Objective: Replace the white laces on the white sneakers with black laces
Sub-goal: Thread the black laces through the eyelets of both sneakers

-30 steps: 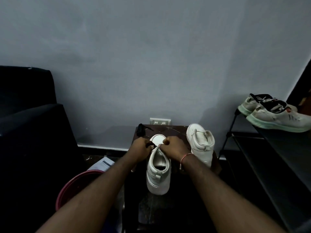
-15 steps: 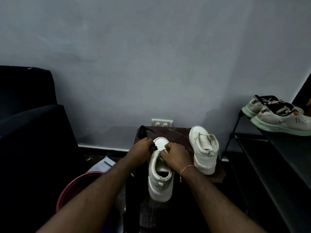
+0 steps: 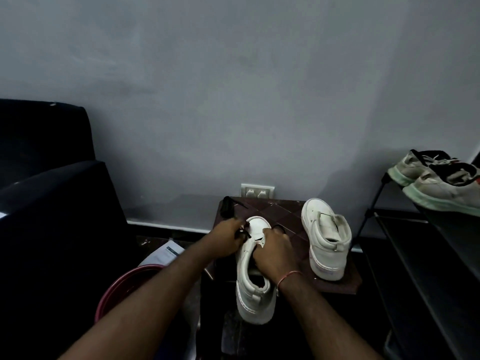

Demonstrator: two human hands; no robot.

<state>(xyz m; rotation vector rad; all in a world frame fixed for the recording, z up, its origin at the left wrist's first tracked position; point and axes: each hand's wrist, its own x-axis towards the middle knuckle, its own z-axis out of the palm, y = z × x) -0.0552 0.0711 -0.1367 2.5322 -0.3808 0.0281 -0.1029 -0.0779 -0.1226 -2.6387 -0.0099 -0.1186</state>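
Left sneaker (image 3: 255, 294) beside right sneaker (image 3: 327, 237) (on table (image 3: 285, 213))

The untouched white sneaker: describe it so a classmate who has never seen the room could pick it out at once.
Find the white wall socket low on the grey wall; a dark table stands below it. Of two white sneakers there, take the right-hand sneaker. No hand touches it, whereas the left hand pinches a black lace and the right hand holds the other sneaker.

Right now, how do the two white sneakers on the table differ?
The right hand grips the near sneaker and the left hand pinches a black lace at its front; the far sneaker stands untouched. The near sneaker is part-laced, the far sneaker shows no lace. Both are white.
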